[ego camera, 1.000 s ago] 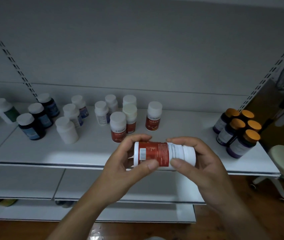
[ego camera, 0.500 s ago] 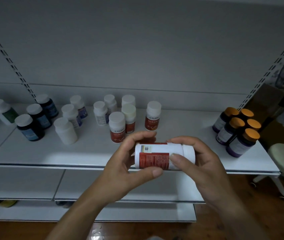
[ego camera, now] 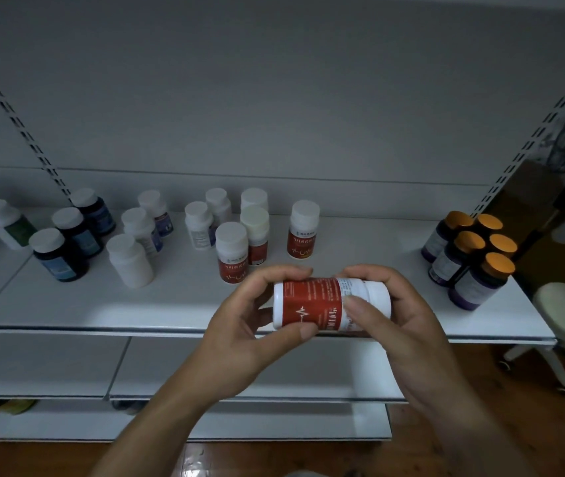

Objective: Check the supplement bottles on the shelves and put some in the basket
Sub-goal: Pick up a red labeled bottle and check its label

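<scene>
- Head view: your left hand (ego camera: 239, 325) and right hand (ego camera: 401, 315) both grasp the red-label bottle (ego camera: 312, 306), mid-air in front of the shelf (ego camera: 170, 304) edge
- Long axis runs left-right: base in your left grip, white cap (ego camera: 375, 301) in your right
- Basket out of view; both hands equally near, so probably either grip can let go and the other carry

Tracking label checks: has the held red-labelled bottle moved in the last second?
Yes: the bottle rolled in place, label turning upward; still over the shelf edge.
</scene>
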A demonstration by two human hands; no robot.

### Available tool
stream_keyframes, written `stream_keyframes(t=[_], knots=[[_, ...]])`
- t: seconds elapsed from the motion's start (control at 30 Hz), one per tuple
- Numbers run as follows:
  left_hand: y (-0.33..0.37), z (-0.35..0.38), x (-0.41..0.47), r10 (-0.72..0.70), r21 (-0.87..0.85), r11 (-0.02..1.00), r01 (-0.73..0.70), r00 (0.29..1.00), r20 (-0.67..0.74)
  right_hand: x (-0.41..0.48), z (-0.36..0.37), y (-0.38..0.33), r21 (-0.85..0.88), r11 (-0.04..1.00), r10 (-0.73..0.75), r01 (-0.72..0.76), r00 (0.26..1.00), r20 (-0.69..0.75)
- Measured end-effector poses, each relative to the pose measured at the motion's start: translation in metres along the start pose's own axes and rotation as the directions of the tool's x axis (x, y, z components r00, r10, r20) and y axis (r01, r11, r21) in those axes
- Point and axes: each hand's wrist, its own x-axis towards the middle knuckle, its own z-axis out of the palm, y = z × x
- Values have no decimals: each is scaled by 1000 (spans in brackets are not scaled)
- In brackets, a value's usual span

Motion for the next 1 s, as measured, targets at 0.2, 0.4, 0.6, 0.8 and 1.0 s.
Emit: stream_keyframes(t=[0.2,0.4,0.6,0.8,1.0], knots=[[-3,2,2,-96,-81,993,90,993,-75,-1,-2,-1,-42,998,-37,39,998,42],[-6,1,2,-20,-20,1000,19,999,-40,1,-2,0,2,1000,-1,1,1000,0],[-1,10,6,-127,-60,991,121,984,-123,2,-1,-1,-3,999,-44,44,999,-29],[-16,13,5,-211,100,971,218,975,-69,11,1,-3,-56,997,-60,54,991,-119],[-26,26,11,-104,353,929,110,994,-35,16,0,1,-261,961,-127,95,986,-108]])
